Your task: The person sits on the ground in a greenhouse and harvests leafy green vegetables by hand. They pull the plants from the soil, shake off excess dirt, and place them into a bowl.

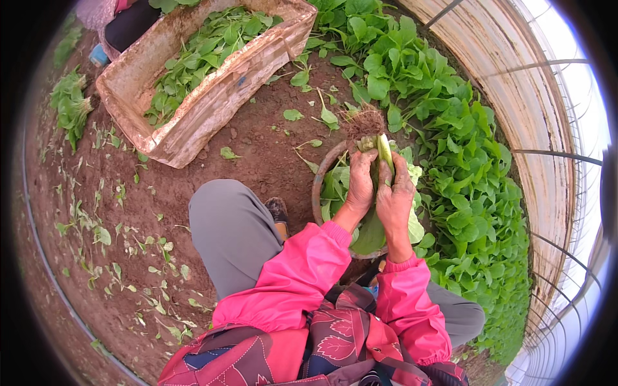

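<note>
Both my hands are together above a round basin (319,186) of green leaves. My left hand (361,181) is closed around the stems of a leafy green plant, whose brown, soil-covered roots (363,123) point away from me. My right hand (397,193) grips a pale green stalk (385,150) right beside those stems. Large leaves (371,234) hang below my hands over the basin. Whether the stalk is still joined to the rooted plant is hidden by my fingers.
A dirty foam box (227,91) holding loose leaves (207,58) stands ahead on the left, with another person's knee (131,26) behind it. Dense leafy greens (463,193) grow along my right beside plastic sheeting (536,111). Bundled greens (71,106) and scattered leaves lie on the soil, near a hose (46,260).
</note>
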A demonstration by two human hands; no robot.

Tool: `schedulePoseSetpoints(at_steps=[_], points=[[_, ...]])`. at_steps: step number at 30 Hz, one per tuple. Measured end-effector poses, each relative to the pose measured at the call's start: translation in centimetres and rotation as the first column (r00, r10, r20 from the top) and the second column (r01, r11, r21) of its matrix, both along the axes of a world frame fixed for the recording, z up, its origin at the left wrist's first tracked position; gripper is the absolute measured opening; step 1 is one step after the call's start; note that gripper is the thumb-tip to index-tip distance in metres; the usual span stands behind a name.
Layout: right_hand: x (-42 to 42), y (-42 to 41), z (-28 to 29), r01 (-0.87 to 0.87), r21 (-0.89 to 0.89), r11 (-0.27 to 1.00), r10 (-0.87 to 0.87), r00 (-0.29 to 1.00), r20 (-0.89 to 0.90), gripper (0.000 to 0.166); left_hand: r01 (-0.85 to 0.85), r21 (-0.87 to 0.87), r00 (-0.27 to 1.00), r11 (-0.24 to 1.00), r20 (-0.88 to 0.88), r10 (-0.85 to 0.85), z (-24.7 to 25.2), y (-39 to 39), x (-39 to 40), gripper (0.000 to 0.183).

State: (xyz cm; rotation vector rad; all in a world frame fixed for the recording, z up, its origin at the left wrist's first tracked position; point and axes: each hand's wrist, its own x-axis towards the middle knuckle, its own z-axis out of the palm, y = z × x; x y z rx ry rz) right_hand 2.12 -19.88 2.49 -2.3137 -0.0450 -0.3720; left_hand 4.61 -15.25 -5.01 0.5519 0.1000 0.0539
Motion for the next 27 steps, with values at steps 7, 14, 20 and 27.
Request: schedulePoseSetpoints(at_steps=[7, 14, 20, 27], points=[[0.1, -0.5, -0.2, 0.028, 0.049, 0.998, -0.024, 0.996, -0.082, 0.025, 0.009, -0.206, 0.998, 0.978, -0.06, -0.022, 0.9, 0.1, 0.2, 0.028], [0.0, -0.1, -1.0, -0.04, -0.109, 0.993, 0.049, 0.996, 0.074, 0.03, -0.293, 0.742, 0.955, 0.602, 0.197, 0.222, -0.1, -0.3, -0.2, 0.024], [0.0, 0.0, -0.8, -0.051, -0.134, 0.99, 0.059, 0.997, 0.053, 0.036, -0.197, 0.257, 0.98, 0.946, 0.04, 0.193, -0.6, -0.9, 0.8, 0.028], [0.0, -0.8, -0.8, -0.161, -0.18, 0.97, 0.172, 0.984, 0.044, 0.039, -0.213, 0.57, 0.977, 0.793, 0.112, 0.182, -1.7, -0.6, 0.8, 0.03]])
